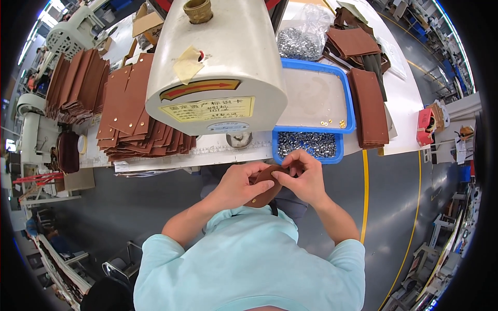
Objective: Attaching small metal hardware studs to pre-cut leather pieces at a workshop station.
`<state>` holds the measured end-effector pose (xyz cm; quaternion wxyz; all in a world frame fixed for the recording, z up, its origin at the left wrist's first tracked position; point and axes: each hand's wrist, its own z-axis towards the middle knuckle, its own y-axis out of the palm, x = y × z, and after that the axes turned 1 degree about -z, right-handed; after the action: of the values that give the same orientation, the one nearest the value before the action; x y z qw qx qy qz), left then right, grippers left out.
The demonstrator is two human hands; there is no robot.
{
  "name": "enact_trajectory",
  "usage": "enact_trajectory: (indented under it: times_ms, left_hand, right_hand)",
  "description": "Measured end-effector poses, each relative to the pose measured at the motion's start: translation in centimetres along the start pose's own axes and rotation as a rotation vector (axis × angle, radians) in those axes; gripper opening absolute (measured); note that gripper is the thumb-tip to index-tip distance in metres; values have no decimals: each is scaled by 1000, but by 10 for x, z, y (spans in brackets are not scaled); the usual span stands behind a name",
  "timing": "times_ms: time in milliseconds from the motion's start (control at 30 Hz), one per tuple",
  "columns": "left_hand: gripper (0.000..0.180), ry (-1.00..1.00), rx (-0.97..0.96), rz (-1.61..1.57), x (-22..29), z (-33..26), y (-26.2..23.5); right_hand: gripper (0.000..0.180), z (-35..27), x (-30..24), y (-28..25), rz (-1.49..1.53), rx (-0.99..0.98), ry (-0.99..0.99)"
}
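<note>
Both of my hands hold one small brown leather piece [265,193] in front of my chest, just below the table edge. My left hand [239,185] grips its left side from underneath. My right hand [305,176] pinches its upper right edge with thumb and fingers. Right above my hands a small blue tray [309,144] is full of little silver metal parts. A big cream-coloured machine head [218,62] stands over the table, straight ahead.
A larger blue tray [317,98] holds a few brass bits. Stacks of brown leather pieces lie at left [135,114] and right [369,109]. A clear bag of metal parts [301,39] sits behind. Grey floor with yellow lines lies at right.
</note>
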<state>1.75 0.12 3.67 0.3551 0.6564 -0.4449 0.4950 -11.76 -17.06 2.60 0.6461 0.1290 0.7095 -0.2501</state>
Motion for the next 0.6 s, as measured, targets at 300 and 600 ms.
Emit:
enact_trajectory:
  times_ms: [300, 600]
  left_hand:
    - [27, -104, 20, -45, -3, 10, -8]
    - [22, 30, 107, -34, -4, 4, -3]
  right_hand:
    - [18, 18, 15, -19, 39, -161, 104]
    - [19, 42, 59, -33, -848, 65, -288]
